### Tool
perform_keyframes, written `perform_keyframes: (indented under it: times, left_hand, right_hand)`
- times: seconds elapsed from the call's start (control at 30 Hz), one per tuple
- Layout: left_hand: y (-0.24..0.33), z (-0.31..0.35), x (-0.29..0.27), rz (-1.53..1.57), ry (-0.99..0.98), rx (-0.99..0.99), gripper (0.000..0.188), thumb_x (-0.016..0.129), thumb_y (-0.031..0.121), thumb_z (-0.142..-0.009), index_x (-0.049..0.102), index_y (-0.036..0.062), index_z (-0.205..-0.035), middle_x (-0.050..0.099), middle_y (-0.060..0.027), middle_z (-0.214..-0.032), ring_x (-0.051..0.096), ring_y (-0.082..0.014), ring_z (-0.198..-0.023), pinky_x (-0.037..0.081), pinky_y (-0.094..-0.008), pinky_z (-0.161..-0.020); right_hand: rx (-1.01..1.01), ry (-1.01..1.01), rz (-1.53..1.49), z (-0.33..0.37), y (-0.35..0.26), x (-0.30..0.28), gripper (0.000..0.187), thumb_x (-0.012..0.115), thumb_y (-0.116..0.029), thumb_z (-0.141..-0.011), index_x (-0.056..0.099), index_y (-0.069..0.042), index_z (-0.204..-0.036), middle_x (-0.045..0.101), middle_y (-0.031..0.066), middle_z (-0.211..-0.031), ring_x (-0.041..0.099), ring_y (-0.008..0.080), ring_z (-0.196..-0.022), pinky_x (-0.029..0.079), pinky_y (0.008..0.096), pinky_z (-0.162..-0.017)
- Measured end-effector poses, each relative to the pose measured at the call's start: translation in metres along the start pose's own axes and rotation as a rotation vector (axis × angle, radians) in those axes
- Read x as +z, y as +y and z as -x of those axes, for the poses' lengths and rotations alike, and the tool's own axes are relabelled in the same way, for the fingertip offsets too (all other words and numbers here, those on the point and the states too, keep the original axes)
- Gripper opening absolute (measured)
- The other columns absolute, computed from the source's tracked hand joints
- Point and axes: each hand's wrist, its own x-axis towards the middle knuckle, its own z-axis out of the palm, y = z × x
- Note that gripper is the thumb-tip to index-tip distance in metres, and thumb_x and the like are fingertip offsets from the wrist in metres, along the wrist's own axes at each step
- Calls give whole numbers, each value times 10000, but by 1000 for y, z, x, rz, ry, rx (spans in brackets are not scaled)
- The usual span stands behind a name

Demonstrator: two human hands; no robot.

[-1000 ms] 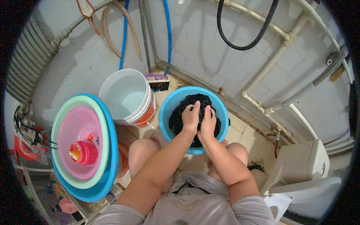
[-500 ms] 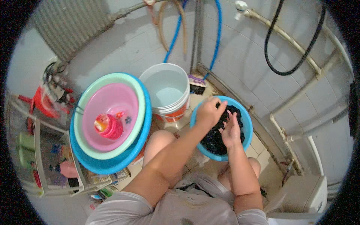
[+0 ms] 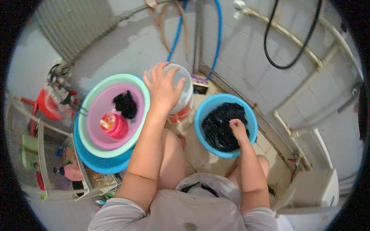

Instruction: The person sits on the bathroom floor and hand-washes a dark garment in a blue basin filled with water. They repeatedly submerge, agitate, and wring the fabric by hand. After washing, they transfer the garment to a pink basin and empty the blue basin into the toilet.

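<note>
My left hand (image 3: pixel 163 86) is open with its fingers spread, holding nothing, above the white bucket (image 3: pixel 187 82) of water. In the blue basin (image 3: pixel 198 131) on the right lies a wet heap of black clothes (image 3: pixel 219 125). My right hand (image 3: pixel 239 130) reaches over that heap, fingers closed together on the black fabric. A small black cloth (image 3: pixel 125 104) rests in the pink basin (image 3: pixel 94 133), beside a red jar (image 3: pixel 115 127) with whitish and orange matter at its mouth. The pink basin sits inside a mint-green basin (image 3: pixel 83 115).
Beneath the mint basin is a larger blue tub (image 3: pixel 111 166). A purple-and-white brush (image 3: pixel 199 84) lies behind the bucket. Shelves with bottles (image 3: pixel 71 171) stand at left. Pipes (image 3: pixel 285 32) and a black hose (image 3: pixel 266 46) run along the right wall.
My left hand has moved left from the blue basin to above the bucket. A small black cloth now lies in the pink basin. My right hand has closed and lowered onto the clothes.
</note>
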Motion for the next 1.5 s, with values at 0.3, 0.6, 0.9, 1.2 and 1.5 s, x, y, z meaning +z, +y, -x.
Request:
perform_keyframes:
  times: [0.3,0.6,0.9,1.2,1.5]
  left_hand:
    - [59,70,108,417,-621,137,209,625,235,-782,631,87,-931,627,-129,-973,603,-306,-874,478,-393,-743]
    - [42,76,125,407,-821,170,318,644,249,-777,574,81,-1037,606,-149,-965,600,-315,-879,476,-430,-762]
    - [78,78,115,548,-1161,199,774,738,249,-665,347,47,-1303,536,-225,-1143,517,-357,-1089,396,-412,-945]
    - [68,63,148,1249,-588,-253,332,532,88,-769,531,21,-1094,599,-133,-936,563,-209,-864,438,-316,-788]
    - [63,115,208,326,-931,132,471,623,311,-775,513,211,-1221,248,-172,-1415,268,-379,-1279,320,-515,-980]
  right_hand:
    - [-71,-265,1125,36,32,12,492,656,-347,-756,507,-128,-1170,511,178,-1153,467,349,-1114,405,438,-901]
    - [43,-74,-53,5,-4,-9,332,543,-205,-868,517,-1,-1127,599,161,-1031,569,270,-956,424,350,-854]
    - [-236,-150,-874,64,-145,-66,349,577,-207,-867,512,14,-1130,590,73,-1051,556,173,-971,423,310,-874]
    - [-292,244,-428,51,-120,-113,256,584,-173,-873,555,-9,-1066,607,55,-981,552,124,-877,446,271,-778]
    - [-128,30,935,13,-24,-54,779,747,-279,-674,371,-199,-1352,445,173,-1239,398,351,-1162,278,545,-996]
